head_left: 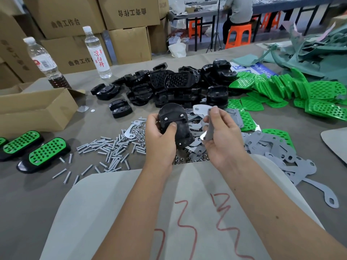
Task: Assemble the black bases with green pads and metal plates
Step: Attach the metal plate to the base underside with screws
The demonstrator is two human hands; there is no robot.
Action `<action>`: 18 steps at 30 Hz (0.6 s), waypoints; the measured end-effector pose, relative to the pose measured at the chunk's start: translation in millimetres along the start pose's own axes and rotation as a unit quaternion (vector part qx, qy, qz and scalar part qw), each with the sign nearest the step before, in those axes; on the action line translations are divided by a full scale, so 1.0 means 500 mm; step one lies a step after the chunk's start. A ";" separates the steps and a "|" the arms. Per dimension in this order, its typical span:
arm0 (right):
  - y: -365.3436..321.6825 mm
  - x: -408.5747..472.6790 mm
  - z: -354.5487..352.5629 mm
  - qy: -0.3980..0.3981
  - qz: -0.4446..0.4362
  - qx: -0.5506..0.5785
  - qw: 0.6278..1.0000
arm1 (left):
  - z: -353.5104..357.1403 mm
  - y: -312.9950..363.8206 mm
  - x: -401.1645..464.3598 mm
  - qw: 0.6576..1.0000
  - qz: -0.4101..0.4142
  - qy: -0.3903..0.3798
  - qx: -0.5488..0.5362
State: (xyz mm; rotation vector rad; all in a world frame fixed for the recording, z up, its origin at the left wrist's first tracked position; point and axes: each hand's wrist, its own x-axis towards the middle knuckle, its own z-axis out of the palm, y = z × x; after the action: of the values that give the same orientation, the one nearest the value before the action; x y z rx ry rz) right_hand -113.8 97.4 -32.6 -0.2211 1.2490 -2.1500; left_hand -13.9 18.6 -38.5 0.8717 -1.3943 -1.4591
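Note:
My left hand [159, 134] grips a black base [175, 122] held above the table, underside toward me, with screw ends showing in it. My right hand [221, 136] pinches a curved metal plate [205, 119] just right of the base, apart from it. Behind them lies a heap of black bases [169, 85]. Green pads [277, 91] are spread at the right. Grey metal plates [272, 149] lie piled under and right of my right hand. Two assembled bases with green pads [45, 152] sit at the left.
Loose screws [110, 149] and nuts [180, 158] lie scattered before my left hand. An open cardboard box [33, 109] stands at the left, two water bottles [97, 53] behind it. Stacked cartons fill the back left. Green scrap sheets [309, 53] lie at the far right.

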 end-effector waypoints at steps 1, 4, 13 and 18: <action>0.001 -0.002 0.002 -0.007 0.006 0.001 1.000 | 0.000 -0.001 0.001 1.000 -0.003 0.004 0.007; 0.001 -0.006 0.005 -0.049 0.021 0.013 0.998 | -0.001 -0.004 0.004 0.999 -0.016 0.019 0.021; 0.014 -0.011 0.010 -0.099 -0.083 -0.093 0.987 | -0.006 -0.005 0.011 0.996 -0.012 0.046 0.075; 0.030 -0.017 0.016 -0.103 -0.128 -0.185 0.969 | -0.005 -0.002 0.007 0.994 0.021 0.042 0.098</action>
State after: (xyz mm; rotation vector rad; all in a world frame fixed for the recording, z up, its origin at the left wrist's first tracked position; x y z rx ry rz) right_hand -97.2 91.3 -39.3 -0.7800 1.5564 -2.0181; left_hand -13.1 14.2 -39.7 1.0094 -1.5010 -1.2547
